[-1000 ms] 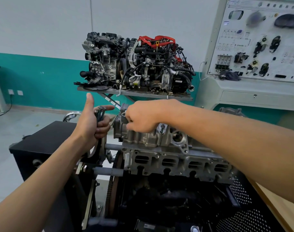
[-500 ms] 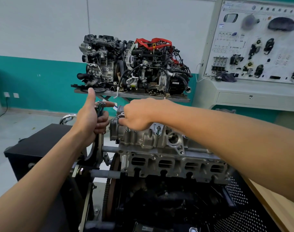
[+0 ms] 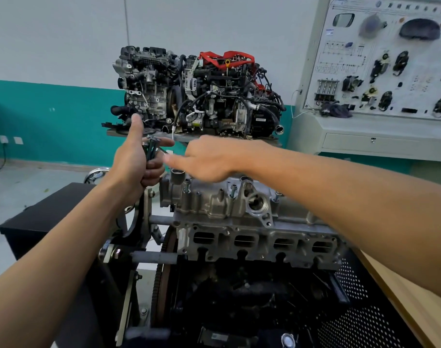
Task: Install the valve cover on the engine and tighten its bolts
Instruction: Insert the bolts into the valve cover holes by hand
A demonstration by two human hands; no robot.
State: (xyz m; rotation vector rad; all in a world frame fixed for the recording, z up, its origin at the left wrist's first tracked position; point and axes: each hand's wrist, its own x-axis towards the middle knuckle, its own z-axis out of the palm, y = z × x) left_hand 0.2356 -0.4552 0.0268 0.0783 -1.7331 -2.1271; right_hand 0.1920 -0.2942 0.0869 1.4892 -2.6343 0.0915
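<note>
Your left hand grips a bundle of bolts, fingers curled round the shanks and thumb standing straight up. Your right hand has its index finger stretched toward that bundle, the tip just beside your curled left fingers. Its other fingers are bent under the palm, and nothing shows in them.

The cover sits on the engine, directly below your right fingers. A few started bolts stand proud of it, one under your right knuckles and another further back toward your wrist.

The bolts look like dark steel: long, thin, smooth-shanked, with flanged heads. Judge them light, stiff and probably slick, so one could slide out of the bundle if the left fingers loosen. The heads stick out above your left index finger. Pinch one there between right thumb and index and draw it out along its own length, not sideways.

The cover looks like cast aluminium, matte grey and grainy, with lumpy raised mounts and a machined round opening. It should be rigid and fairly heavy, and not likely to shift under a fingertip. Its threads are likely softer than the bolts, so start each bolt upright with the fingers before using a tool.
</note>
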